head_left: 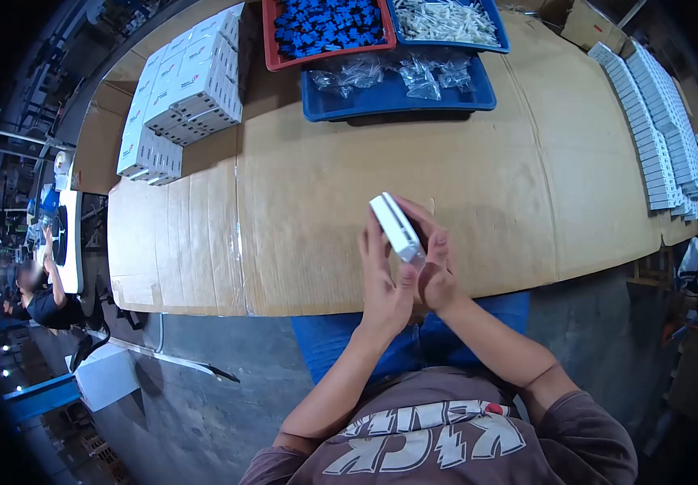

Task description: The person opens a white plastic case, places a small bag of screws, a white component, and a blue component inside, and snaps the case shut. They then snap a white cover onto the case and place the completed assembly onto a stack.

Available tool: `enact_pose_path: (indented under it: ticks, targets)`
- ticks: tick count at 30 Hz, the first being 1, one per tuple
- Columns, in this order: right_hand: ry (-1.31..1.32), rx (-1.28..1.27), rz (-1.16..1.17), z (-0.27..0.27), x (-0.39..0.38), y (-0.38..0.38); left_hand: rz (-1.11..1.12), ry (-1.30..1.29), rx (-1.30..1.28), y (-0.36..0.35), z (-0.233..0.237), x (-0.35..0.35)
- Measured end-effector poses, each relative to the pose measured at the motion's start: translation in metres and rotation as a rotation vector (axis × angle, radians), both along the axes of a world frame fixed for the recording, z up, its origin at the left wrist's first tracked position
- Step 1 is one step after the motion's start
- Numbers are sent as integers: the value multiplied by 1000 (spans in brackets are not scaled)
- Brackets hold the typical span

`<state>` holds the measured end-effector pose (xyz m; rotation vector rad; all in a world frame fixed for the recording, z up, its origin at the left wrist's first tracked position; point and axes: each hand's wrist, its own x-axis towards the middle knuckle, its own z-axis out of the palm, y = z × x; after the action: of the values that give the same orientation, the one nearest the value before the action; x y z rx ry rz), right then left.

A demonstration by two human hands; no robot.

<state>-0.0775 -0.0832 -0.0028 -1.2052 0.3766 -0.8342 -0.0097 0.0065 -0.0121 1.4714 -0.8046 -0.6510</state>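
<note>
Between my two hands, over the near part of the cardboard-covered table, I hold a small white box [395,222], tilted with a narrow side facing up. My left hand [383,295] grips its left side, the thumb near the lower end. My right hand [438,271] wraps the right side, fingers behind the box and thumb close to its lower end. Something clear and shiny, perhaps plastic, shows at that lower end. The far face of the box is hidden.
Stacks of white boxes [195,73] stand at the back left, with more rows of boxes [648,121] at the right edge. At the back are a red tray [270,48] of blue parts, a blue bin [504,40] of white pieces, and a blue tray [397,111] with clear bags. A person [50,303] works far left.
</note>
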Motion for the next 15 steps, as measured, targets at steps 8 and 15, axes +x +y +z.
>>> enact_pose_path:
  ticks: [8, 15]
  targets:
    - [202, -526, 124, 24, -4, -10, 141, 721, -97, 4, 7, 25]
    - [368, -853, 45, 1, -8, -6, 237, 714, -14, -9, 19, 18]
